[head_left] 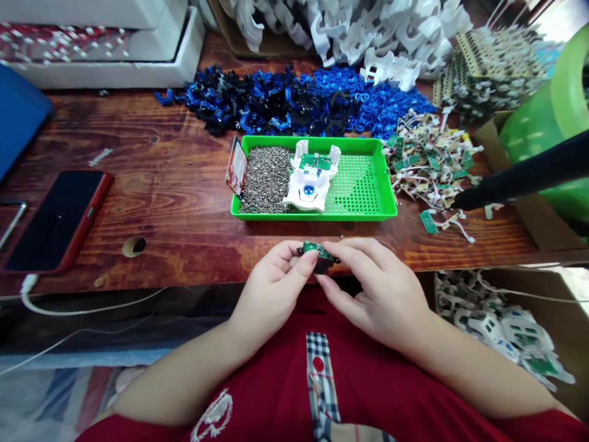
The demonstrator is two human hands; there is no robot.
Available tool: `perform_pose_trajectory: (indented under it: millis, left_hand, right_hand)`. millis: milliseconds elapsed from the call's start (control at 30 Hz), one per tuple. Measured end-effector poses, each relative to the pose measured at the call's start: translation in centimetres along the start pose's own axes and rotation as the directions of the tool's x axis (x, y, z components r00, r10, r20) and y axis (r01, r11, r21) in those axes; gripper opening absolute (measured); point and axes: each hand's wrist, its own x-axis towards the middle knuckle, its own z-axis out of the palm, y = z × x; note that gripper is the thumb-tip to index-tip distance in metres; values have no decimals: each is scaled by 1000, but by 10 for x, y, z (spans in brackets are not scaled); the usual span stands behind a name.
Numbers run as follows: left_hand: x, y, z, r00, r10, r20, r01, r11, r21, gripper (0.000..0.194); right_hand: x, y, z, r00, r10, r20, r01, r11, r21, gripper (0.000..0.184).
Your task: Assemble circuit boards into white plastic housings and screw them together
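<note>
A small green circuit board (313,248) sits against a black plastic part (324,265) between my hands, just off the table's front edge. My left hand (276,282) pinches the board's left side, thumb on its face. My right hand (372,279) has its index finger on the right end and its thumb below, by the black part. Beyond them stands a green basket (276,217) with many small screws (267,178) in its left part. Across its middle lie white plastic shells (307,193), the rear one holding a green board (315,162).
Blue and black plastic parts (276,101) are heaped behind the basket. Wired circuit boards (427,159) lie right of it, under a dark rod (524,172). A phone (55,221) with a cable lies at left. A box of white assemblies (506,331) stands low at right.
</note>
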Motion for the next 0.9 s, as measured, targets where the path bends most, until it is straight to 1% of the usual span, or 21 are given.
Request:
perform_pose_trajectory:
  millis: [100, 167, 200, 267, 300, 367, 433, 467, 500, 533, 600, 667, 700, 767, 900]
  left_hand:
    - [-1, 7, -2, 1000, 23, 7, -23, 1000, 3, 16]
    - [-3, 13, -5, 999, 17, 37, -17, 1000, -2, 27]
    - [-3, 17, -7, 998, 16, 55, -16, 1000, 3, 35]
    - [-3, 25, -11, 997, 32, 72, -36, 998, 55, 48]
    - [-2, 29, -13, 996, 55, 67, -61, 993, 100, 50]
    - [2, 34, -17, 992, 125, 29, -128, 972, 198, 47]
    - [8, 38, -21, 981, 193, -20, -182, 950, 253, 45]
    - [11, 40, -23, 978, 206, -42, -189, 948, 255, 48]
    - [14, 42, -24, 979, 195, -56, -176, 954, 243, 54]
    - [17, 43, -25, 986, 158, -61, -141, 964, 226, 60]
    - [21, 48, -25, 999, 39, -38, -31, 981, 189, 72]
    - [24, 52, -26, 997, -80, 7, 77, 985, 153, 78]
    - [26, 53, -26, 992, -120, 34, 115, 985, 129, 78]
    - [30, 54, -27, 982, -164, 88, 158, 984, 80, 71]
    - [37, 53, -31, 967, -194, 166, 191, 981, 33, 54]
  right_hand:
    - [8, 0, -5, 997, -64, 30, 65, 997, -30, 34]
    - [15, 3, -9, 994, -100, 35, 99, 995, 9, 35]
    - [19, 6, -12, 994, -111, 14, 111, 993, 26, 36]
    - [34, 17, -16, 989, -121, -88, 124, 992, 27, 37]
    - [43, 23, -17, 982, -116, -151, 119, 993, 11, 37]
    - [65, 37, -17, 965, -84, -250, 84, 996, -12, 34]
    - [88, 50, -12, 961, -36, -275, 41, 999, 15, 32]
    - [99, 56, -8, 965, -13, -264, 24, 999, 39, 32]
    - [108, 60, -4, 969, 2, -247, 12, 998, 58, 32]
    - [115, 64, 0, 974, 12, -224, 3, 998, 67, 33]
    - [125, 68, 6, 984, 24, -179, -15, 999, 48, 35]
    - [130, 69, 11, 989, 47, -140, -48, 999, 2, 37]
    - [131, 70, 12, 990, 62, -127, -65, 998, -18, 37]
    - [131, 70, 14, 990, 86, -109, -91, 995, -40, 38]
    - [127, 68, 15, 990, 110, -82, -111, 994, 3, 40]
